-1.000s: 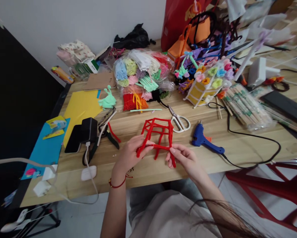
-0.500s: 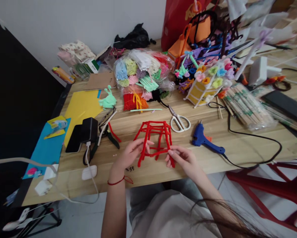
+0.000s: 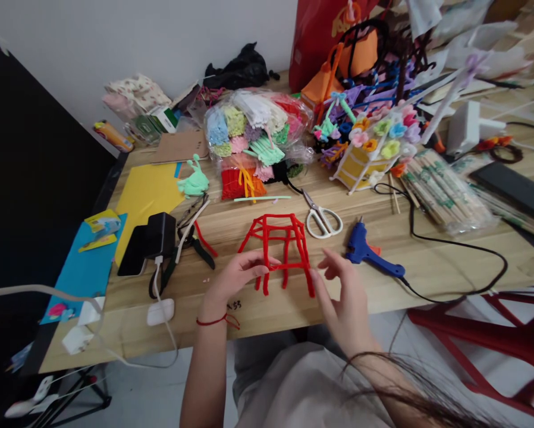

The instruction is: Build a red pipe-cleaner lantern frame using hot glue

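Head view. The open red frame of fuzzy craft stems (image 3: 266, 244) is at the near middle of the wooden table (image 3: 267, 310), between both hands, and appears to stand on its legs.

Change of state: half a second ago the right hand (image 3: 345, 300) pinched the near right leg. It is now spread, thumb tip beside that leg; contact cannot be confirmed. The near left leg, slanted earlier, now stands closer to upright. The right side of the frame is therefore without a pinch grip, and support comes from the table, the left hand (image 3: 233, 277), or both. The left hand's thumb and fingers straddle the near left leg; whether they pinch it cannot be told.

Containers:
- Clear plastic bag (image 3: 218, 126), far middle: holds bundled fuzzy stems in blue, yellow-green, white, pink, mint and other colours.
- White-framed basket with yellow panels (image 3: 354, 167), far right: filled with multicoloured fuzzy flowers.
- Clear plastic packet (image 3: 449, 193), right: holds pale wooden sticks with green-printed wrapping.
- Large red bag (image 3: 309, 50), far right: contents not visible.

Adjacent tools: white-handled scissors (image 3: 321, 221) lie beyond the frame, slightly right; the blue glue gun (image 3: 366, 249) lies to the right.
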A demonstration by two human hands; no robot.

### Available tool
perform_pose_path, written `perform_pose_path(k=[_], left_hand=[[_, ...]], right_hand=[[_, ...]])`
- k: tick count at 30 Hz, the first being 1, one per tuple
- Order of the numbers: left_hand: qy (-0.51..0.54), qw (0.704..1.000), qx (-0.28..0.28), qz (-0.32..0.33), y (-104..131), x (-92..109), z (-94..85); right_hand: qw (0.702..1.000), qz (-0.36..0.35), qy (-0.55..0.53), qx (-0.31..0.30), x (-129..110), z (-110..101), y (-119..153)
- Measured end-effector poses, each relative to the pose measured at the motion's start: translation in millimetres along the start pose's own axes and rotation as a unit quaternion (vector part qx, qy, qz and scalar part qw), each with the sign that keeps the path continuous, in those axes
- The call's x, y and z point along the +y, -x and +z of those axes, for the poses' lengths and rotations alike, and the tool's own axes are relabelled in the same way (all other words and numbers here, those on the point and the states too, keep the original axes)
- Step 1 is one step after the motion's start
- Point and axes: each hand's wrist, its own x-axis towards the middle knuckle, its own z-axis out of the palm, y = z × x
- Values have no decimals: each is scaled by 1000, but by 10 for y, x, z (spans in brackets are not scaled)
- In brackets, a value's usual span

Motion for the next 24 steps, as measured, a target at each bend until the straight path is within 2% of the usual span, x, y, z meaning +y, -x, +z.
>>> perform_pose_path(k=[1,3,5,7,10,13,16,19,22,24], left_hand=[[5,1000,2,-5,-7,7,11],[14,1000,7,-11,-16,36,35],[18,1000,13,-14,-24,71,55],[18,1000,15,-12,-34,99,70],[4,1000,8,3,-45,113,79],[-39,999,5,20,-37,122,64],[-91,995,-6,26,-1,189,28],[-178,982,-33,48,60,343,39],[-293,953,-39,65,156,544,164],[-390,919,5,59,240,668,259]], right_hand=[[999,-29,14,-2,-61,9,47],[997,-44,-10,-62,-172,70,133],[991,-9,-46,-126,-248,178,190],[984,26,-77,-158,-277,306,209],[978,49,-129,-154,-258,467,185],[973,52,-173,-142,-216,532,152],[970,39,-198,-135,-182,469,137],[975,17,-191,-113,-161,301,113],[982,-12,-160,-104,-138,118,56],[985,-33,-134,-107,-117,28,7]])
